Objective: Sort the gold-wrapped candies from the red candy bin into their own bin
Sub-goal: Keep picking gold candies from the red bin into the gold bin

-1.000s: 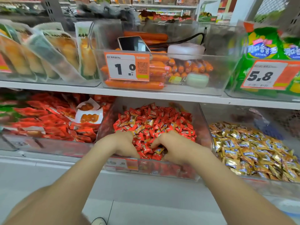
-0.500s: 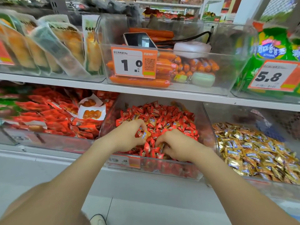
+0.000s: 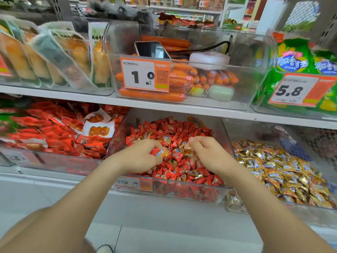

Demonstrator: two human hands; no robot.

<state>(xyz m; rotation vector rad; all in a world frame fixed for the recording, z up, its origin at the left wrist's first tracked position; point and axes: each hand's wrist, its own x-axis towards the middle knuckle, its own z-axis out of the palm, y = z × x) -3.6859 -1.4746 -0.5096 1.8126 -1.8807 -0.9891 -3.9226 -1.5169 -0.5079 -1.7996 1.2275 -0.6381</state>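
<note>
- Presently both hands are inside the clear plastic bin of red-wrapped candies [image 3: 182,193], which stands under the white shelf board [image 3: 200,106].
- The left hand [image 3: 140,157] has its fingers curled around one gold-wrapped candy with a blue label [image 3: 160,152]. The candy is pinched between the thumb and the fingers, just above the red heap.
- The right hand [image 3: 207,154] has curled fingers too, with the thumb and first finger pressed together over a gold wrapper [image 3: 187,150]. Whether it really holds this wrapper, I cannot tell.
- Several more gold-wrapped pieces [image 3: 198,176] lie mixed among the red ones, mostly near the front.
- Just beside, on the right, stands the clear plastic bin of gold-wrapped candies [image 3: 235,201]; the transparent walls separate the two.
- On the front wall of the red bin sits an orange price tag [image 3: 134,183].
- On the shelf board above, a clear plastic box [image 3: 246,79] holds long orange sausages [image 3: 151,96] and a phone with a dark screen [image 3: 152,50].
</note>
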